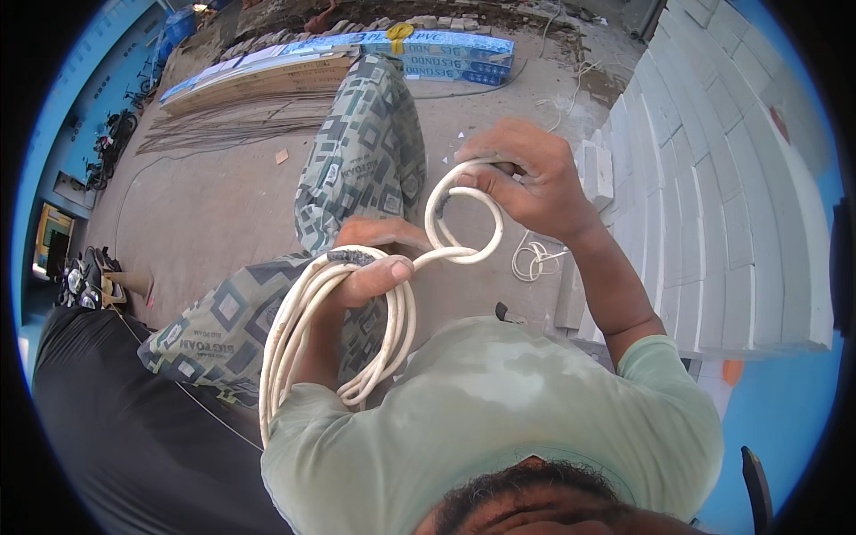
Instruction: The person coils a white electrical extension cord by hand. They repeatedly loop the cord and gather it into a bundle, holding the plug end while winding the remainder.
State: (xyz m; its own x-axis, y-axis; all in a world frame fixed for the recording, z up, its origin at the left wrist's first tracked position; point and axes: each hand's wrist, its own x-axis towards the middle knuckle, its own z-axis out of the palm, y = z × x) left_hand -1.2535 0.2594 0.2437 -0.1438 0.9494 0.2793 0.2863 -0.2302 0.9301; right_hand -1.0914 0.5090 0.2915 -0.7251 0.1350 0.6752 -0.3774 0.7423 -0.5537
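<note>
My left hand (374, 267) holds a coil of off-white cable (401, 314), its thumb over the loops beside a dark, rough patch that looks like worn tape. The coil hangs in front of my left forearm. Farther right and forward, my right hand (528, 174) pinches the same cable between thumb and fingers. Between the hands the cable curls into a smaller loop (495, 227), with a second dark patch on it. Patterned grey-green cloth (364, 140), like trouser legs, lies behind the coil.
Stacked pale blocks (689, 200) rise on the right, near a loose white cable tangle (535, 261) on the ground. Ahead lie long blue cartons (455, 60) and thin rods (234, 124). Black cloth (134, 414) is at lower left; motorcycles (103, 150) stand farther off.
</note>
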